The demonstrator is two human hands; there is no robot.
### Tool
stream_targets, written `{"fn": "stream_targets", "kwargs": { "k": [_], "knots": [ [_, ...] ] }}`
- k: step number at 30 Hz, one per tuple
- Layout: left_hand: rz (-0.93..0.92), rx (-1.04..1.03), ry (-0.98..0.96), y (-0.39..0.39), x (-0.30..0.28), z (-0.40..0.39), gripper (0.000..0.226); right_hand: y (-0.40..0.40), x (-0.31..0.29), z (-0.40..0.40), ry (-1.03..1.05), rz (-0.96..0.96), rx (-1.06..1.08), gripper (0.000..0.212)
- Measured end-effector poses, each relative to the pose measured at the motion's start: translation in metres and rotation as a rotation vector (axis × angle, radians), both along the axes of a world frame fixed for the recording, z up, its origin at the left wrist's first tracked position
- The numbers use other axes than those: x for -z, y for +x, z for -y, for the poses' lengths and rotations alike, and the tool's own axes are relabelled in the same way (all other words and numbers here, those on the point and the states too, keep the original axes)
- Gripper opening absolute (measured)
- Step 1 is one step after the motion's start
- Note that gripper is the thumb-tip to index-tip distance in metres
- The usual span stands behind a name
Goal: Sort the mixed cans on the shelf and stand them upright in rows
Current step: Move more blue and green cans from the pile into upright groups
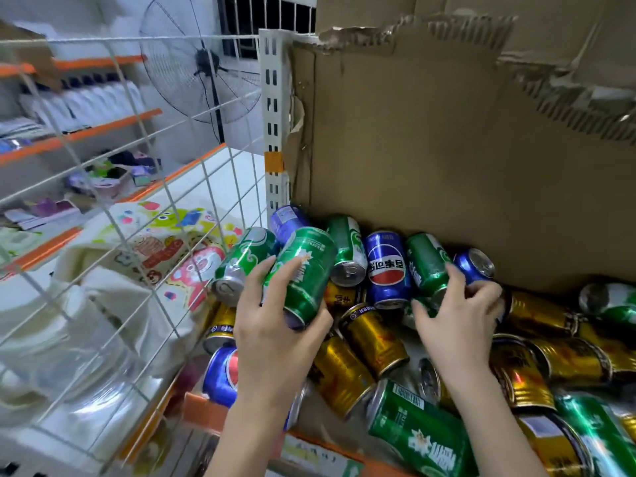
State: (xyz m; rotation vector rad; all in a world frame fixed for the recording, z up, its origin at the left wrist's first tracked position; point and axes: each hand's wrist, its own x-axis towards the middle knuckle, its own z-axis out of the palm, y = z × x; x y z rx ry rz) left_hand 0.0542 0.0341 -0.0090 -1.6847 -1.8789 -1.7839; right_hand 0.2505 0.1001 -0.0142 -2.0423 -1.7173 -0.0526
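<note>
Sorting step: left hand (272,325) grips green can (303,273); right hand (457,318) grips another green can (428,266). Next: stand both upright.

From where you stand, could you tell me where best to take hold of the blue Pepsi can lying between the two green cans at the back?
Grip the blue Pepsi can across its mid-body from above, thumb and fingers on its two long sides. It lies tilted with its end toward you, and green cans crowd each side, so only the top is free.
</note>
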Motion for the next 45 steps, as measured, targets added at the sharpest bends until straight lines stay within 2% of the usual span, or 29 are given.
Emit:
{"fn": "stream_targets", "kwargs": {
  "k": [2, 6, 11, 16, 22, 25, 29, 38, 45],
  "knots": [
    [0.043, 0.032, -0.014, 0.002, 0.001, 0.008, 0.053, -0.001, -0.001, -0.007, -0.037, 0.023, 0.021, 0.077],
    [0.114, 0.048, -0.062, 0.004, 0.007, 0.02, 0.054, 0.0, 0.002, -0.018, -0.044, -0.179, -0.052, 0.076],
    [0.121, 0.074, -0.106, 0.007, 0.01, 0.021, 0.056, 0.006, 0.004, -0.021, 0.015, -0.271, -0.139, 0.072],
    [0.139, 0.119, -0.136, 0.022, 0.006, 0.014, 0.055, 0.019, -0.018, -0.013, 0.036, -0.218, -0.2, 0.072],
    [0.228, 0.185, -0.121, 0.076, -0.011, 0.007, 0.053, 0.057, -0.043, 0.047, 0.153, -0.214, -0.255, 0.068],
    [0.158, 0.289, -0.101, 0.116, -0.021, 0.01, 0.053, 0.092, -0.047, 0.082, 0.218, -0.255, -0.248, 0.067],
    [0.122, 0.439, -0.114, 0.187, -0.027, 0.025, 0.054, 0.162, -0.045, 0.128, 0.289, -0.193, -0.108, 0.066],
    [0.063, 0.75, -0.194, 0.405, -0.017, 0.118, 0.054, 0.369, -0.028, 0.254, 0.409, -0.152, 0.155, 0.061],
    [-0.018, 0.844, -0.299, 0.537, -0.008, 0.177, 0.057, 0.491, -0.006, 0.331, 0.381, -0.159, 0.265, 0.064]
  ]
}}
